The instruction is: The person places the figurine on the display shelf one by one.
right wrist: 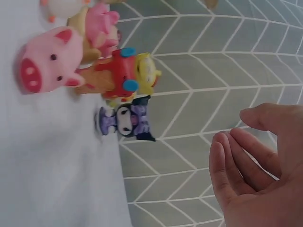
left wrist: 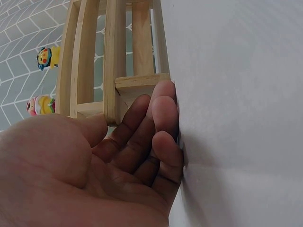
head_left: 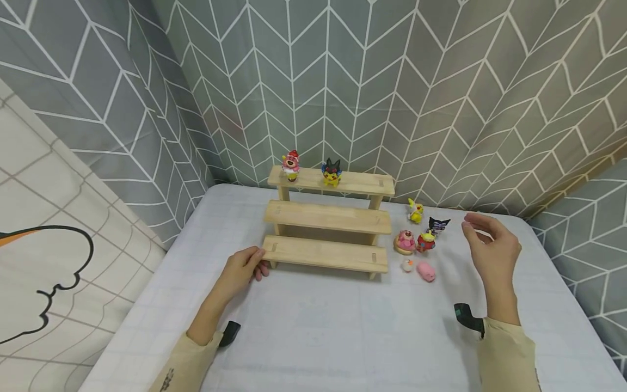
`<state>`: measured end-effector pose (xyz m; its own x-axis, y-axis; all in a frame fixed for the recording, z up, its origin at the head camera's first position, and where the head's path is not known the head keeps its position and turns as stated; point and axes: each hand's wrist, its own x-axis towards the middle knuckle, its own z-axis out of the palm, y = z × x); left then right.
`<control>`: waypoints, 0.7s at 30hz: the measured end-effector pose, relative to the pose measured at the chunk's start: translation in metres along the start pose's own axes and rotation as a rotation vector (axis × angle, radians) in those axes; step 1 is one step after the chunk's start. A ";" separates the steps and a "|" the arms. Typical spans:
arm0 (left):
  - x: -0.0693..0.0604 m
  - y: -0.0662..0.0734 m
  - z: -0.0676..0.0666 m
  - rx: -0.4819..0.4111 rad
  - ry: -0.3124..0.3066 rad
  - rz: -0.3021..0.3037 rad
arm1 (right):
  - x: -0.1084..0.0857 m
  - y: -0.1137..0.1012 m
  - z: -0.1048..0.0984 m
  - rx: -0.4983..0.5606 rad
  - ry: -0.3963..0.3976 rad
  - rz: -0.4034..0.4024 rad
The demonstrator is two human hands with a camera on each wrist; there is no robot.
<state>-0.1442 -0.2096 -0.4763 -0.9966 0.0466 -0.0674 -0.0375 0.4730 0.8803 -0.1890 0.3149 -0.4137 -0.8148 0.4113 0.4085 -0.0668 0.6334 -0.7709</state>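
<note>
My left hand (head_left: pixel 243 266) holds the left end of the lowest step of a three-tier wooden display stand (head_left: pixel 325 253). In the left wrist view the thumb lies against the step's edge and the fingers curl beneath it. Over the table's right side hovers my right hand (head_left: pixel 493 247), fingers bent loosely, holding nothing. Closest to it is a black-and-purple figurine (right wrist: pixel 125 120). Beside that stand a red-and-yellow figurine (head_left: pixel 426 241), a pink bear figurine (head_left: pixel 405 242), a yellow figurine (head_left: pixel 415 211), a pink pig (head_left: pixel 426 271) and a small white figurine (head_left: pixel 407 265).
On the top tier stand a pink bear figurine with a red hat (head_left: pixel 291 166) and a yellow figurine with dark ears (head_left: pixel 331 172). A white cloth covers the table (head_left: pixel 343 332). Grey patterned curtains (head_left: pixel 313 81) hang behind and at the sides.
</note>
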 end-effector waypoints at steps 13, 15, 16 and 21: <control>0.000 0.002 0.000 -0.008 -0.004 0.003 | 0.000 0.015 0.011 -0.028 -0.081 0.049; 0.000 0.001 0.000 -0.008 -0.006 0.008 | 0.000 0.019 0.013 -0.032 -0.079 0.062; 0.000 0.001 0.000 -0.007 -0.006 0.010 | 0.000 0.021 0.015 -0.038 -0.082 0.072; 0.000 -0.001 0.000 -0.007 -0.004 0.007 | 0.001 0.028 0.021 -0.075 -0.123 0.115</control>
<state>-0.1445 -0.2098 -0.4769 -0.9966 0.0532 -0.0625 -0.0305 0.4666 0.8840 -0.2036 0.3189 -0.4450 -0.8793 0.4035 0.2529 0.0706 0.6357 -0.7687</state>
